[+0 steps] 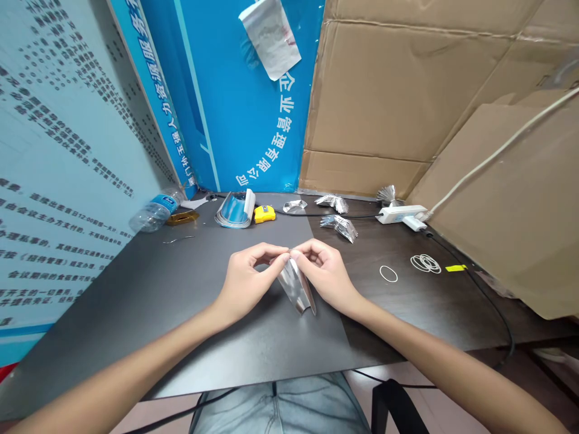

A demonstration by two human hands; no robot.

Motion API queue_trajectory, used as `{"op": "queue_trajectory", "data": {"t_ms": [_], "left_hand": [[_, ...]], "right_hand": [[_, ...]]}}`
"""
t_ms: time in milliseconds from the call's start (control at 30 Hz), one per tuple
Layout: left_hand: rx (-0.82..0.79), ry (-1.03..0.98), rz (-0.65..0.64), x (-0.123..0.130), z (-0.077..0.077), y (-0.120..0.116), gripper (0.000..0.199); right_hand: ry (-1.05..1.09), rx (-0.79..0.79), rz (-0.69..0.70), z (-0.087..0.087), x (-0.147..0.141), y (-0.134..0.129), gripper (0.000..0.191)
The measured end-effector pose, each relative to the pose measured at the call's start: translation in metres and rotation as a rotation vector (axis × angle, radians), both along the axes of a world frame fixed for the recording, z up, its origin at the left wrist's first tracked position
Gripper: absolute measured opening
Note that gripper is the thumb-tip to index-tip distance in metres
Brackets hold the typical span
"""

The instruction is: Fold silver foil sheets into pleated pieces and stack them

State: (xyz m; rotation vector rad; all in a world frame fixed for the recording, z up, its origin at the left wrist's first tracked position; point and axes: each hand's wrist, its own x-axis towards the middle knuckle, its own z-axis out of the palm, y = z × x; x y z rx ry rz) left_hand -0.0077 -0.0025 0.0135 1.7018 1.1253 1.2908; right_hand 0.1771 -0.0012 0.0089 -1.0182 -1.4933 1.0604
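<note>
A curved, shiny silver metal sheet [296, 288] hangs between my two hands above the dark table mat. My left hand [253, 274] pinches its upper end between thumb and fingers. On the other side, my right hand [326, 274] pinches the same end, its thumb almost touching the left thumb. The sheet's lower end points toward me and is free. My curled fingers hide the top edge of the sheet.
Along the back lie a bottle [156, 211], curved blue-and-silver sheets [236, 210], a yellow tape measure [265, 213], silver strip bundles [339, 226] and a white power strip [400, 214]. White rings [425, 263] and a yellow strip [455, 268] lie at right.
</note>
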Motion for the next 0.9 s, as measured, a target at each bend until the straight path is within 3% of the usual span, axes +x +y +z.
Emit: {"op": "queue_trajectory", "data": {"t_ms": [200,467,900], "left_hand": [[-0.126,-0.086,-0.059,0.0,0.002,0.004,0.027],[-0.158,-0.139,-0.004,-0.003,0.004,0.01,0.027],[-0.205,-0.165,-0.041,-0.003,-0.001,0.013,0.026]], "right_hand": [[0.008,-0.011,0.029,-0.001,0.001,0.004,0.027],[0.096,-0.142,0.13,-0.001,0.005,0.008,0.03],[0.084,-0.195,0.094,-0.003,0.007,0.013,0.028]]}}
